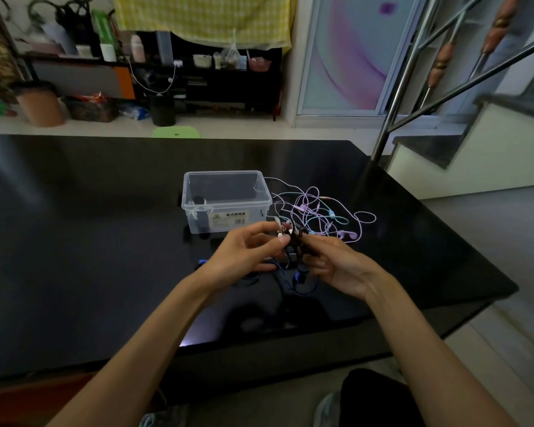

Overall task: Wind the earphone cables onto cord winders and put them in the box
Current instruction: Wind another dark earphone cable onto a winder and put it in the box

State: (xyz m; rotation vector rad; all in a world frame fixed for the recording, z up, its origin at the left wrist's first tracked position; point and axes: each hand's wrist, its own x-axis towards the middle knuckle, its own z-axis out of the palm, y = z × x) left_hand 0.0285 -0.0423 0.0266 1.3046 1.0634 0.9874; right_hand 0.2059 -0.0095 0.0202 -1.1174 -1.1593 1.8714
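Both hands meet above the black table (105, 241), just in front of a clear plastic box (225, 204). My left hand (247, 251) pinches a small white cord winder (282, 231) with thumb and fingers. My right hand (330, 260) grips a bundle of black earphone cable (296, 241) against it. A dark item (199, 200) lies inside the box. A tangle of purple and teal earphones (321, 214) lies to the right of the box. Blue earphone cable (296, 280) trails on the table under my hands.
The table's right edge runs near a steel stair railing (392, 118). A green stool (175, 132) stands beyond the far edge. Shelves with bottles and tubs line the back wall. My knee (373, 396) and shoe show below the table's front edge.
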